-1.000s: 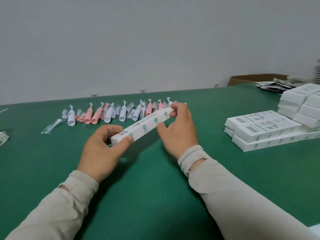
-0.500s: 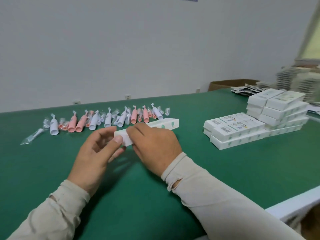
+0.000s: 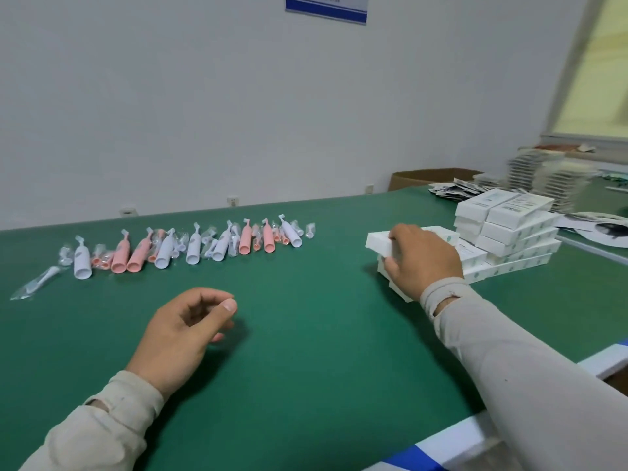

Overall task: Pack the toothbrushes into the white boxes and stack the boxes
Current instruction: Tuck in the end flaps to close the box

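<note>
Whereas half a second ago both hands held the long white cardboard toothbrush box (image 3: pixel 380 242) in front of the person at the middle of the green felt-covered counter (image 3: pixel 306 334), the box now sits at the right, on top of the low front part of the stack of white boxes (image 3: pixel 509 246). The right hand (image 3: pixel 423 258) has carried it there alone and grips it from above, fingers curled over its near end, the thumb side hidden behind the box. The left hand (image 3: pixel 185 329) has let go and hovers just over the counter with its fingers loosely curled, holding nothing. Judged from this, one packing cycle is at its placing stage: the box appears closed and is being set down, but whether it lies square on the boxes beneath cannot be told, since the hand covers most of it. The box is a slim rectangular carton, white with small green printed marks on its long side; only its left end and part of its far edge show. The stack rises in steps, higher toward the rear right, with barcode labels on some upper faces. Much work remains: a row of pink and white plastic toothbrush handles (image 3: pixel 190 248), mixed with small clear-wrapped brush heads, lies along the far left of the counter, well apart from the stack. A single clear-wrapped white brush head (image 3: pixel 37 283) lies alone at the left end of that row.
</note>
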A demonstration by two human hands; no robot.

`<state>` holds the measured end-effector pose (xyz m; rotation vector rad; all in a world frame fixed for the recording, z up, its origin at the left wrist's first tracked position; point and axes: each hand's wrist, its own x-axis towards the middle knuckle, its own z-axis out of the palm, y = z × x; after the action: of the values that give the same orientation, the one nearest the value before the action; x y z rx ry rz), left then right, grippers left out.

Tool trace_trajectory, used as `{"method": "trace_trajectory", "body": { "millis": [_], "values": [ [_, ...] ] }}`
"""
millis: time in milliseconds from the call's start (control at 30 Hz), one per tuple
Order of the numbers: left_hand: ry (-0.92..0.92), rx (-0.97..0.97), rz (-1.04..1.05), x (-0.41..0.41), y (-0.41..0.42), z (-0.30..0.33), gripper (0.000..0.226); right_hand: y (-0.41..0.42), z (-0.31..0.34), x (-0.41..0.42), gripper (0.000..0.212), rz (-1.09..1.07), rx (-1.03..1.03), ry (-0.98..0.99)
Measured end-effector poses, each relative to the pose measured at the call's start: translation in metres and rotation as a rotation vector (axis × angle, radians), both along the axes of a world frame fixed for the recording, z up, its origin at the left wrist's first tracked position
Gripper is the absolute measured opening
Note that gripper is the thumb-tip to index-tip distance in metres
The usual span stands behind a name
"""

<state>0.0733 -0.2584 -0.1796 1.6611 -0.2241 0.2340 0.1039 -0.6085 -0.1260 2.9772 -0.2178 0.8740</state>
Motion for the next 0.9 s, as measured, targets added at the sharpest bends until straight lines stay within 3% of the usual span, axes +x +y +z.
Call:
{"method": "trace_trajectory", "body": {
  "millis": [100, 233, 500, 567, 633, 767, 900],
  "values": [
    [-0.007, 0.005, 0.003, -0.002, 0.0, 0.001, 0.016, -0.003, -0.014, -0.001, 0.049, -0.068, -0.007, 0.044],
    [-0.014, 0.027, -0.002, -0.003, 0.0, 0.002, 0.019, -0.005, -0.019, 0.005, 0.041, -0.133, -0.007, -0.02],
    [-0.015, 0.034, 0.001, -0.004, -0.001, 0.003, 0.019, -0.011, -0.009, 0.009, 0.041, -0.166, 0.125, 0.032],
    [-0.02, 0.036, 0.01, -0.002, -0.001, 0.003, 0.018, 0.009, -0.006, -0.002, 0.044, -0.074, 0.084, -0.048],
    [-0.025, 0.022, 0.042, 0.0, 0.0, 0.003, 0.013, 0.049, -0.005, -0.02, 0.042, 0.164, 0.106, -0.082],
    [-0.072, -0.037, 0.203, 0.005, 0.007, 0.003, 0.011, 0.148, -0.015, -0.046, 0.038, 0.56, -0.091, 0.104],
    [-0.097, -0.122, 0.441, 0.012, 0.024, 0.006, 0.014, 0.208, -0.006, -0.027, 0.032, 0.657, 0.098, 0.195]
  ]
}}
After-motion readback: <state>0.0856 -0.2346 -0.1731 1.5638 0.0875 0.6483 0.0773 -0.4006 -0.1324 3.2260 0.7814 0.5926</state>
